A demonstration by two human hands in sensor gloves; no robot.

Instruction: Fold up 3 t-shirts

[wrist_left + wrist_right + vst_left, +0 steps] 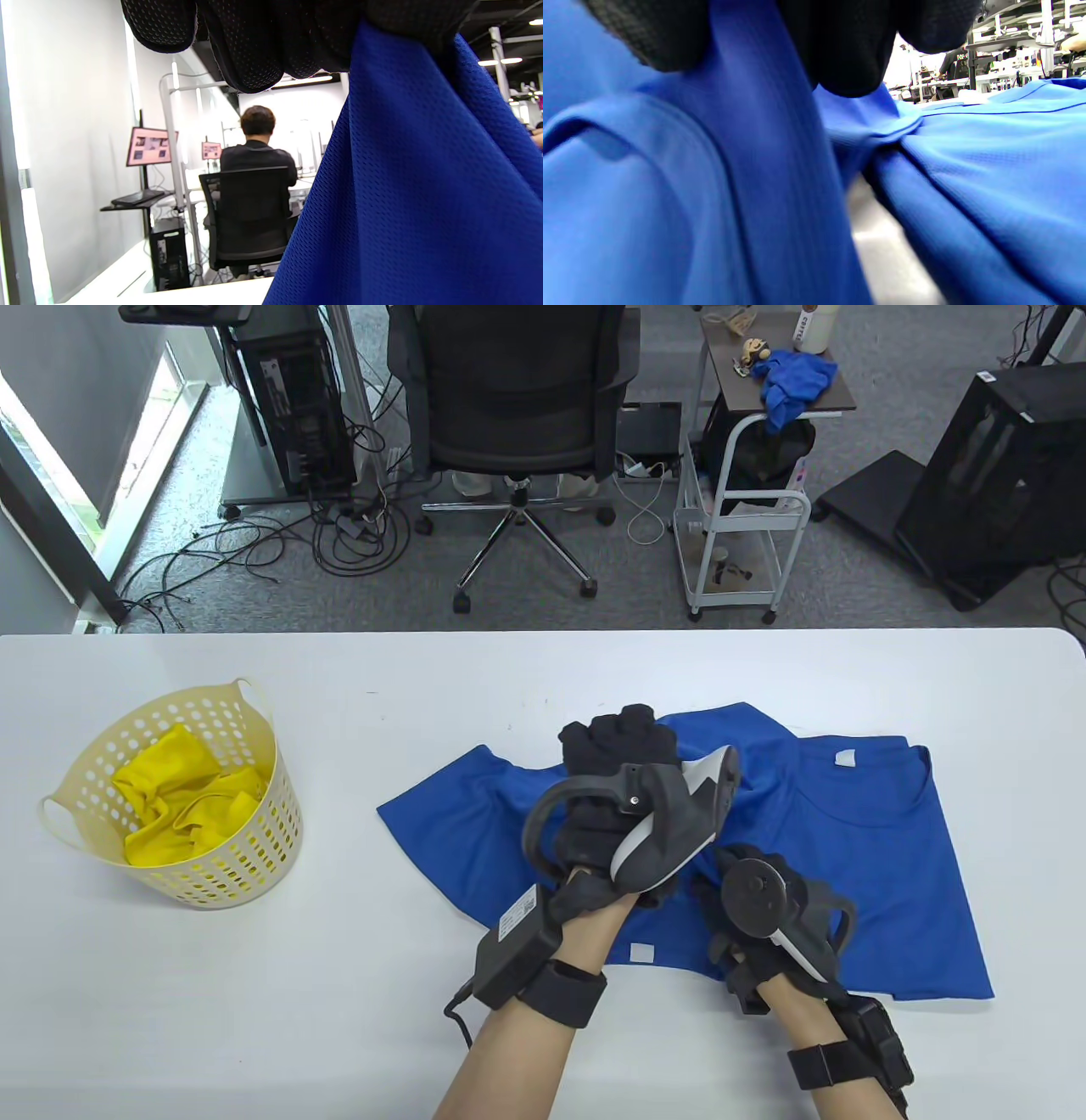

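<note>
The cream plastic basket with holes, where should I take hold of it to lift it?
Take the cream perforated plastic basket by its two loop handles, at the rim's far side and its left, one hand coming in from each side; the yellow cloth fills the middle.

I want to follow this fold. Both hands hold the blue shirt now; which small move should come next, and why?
Probably carry the gripped fabric across and lay it flat. The left hand and right hand both hold the blue t-shirt, whose middle is bunched and lifted, so the fold looks unfinished.
</note>
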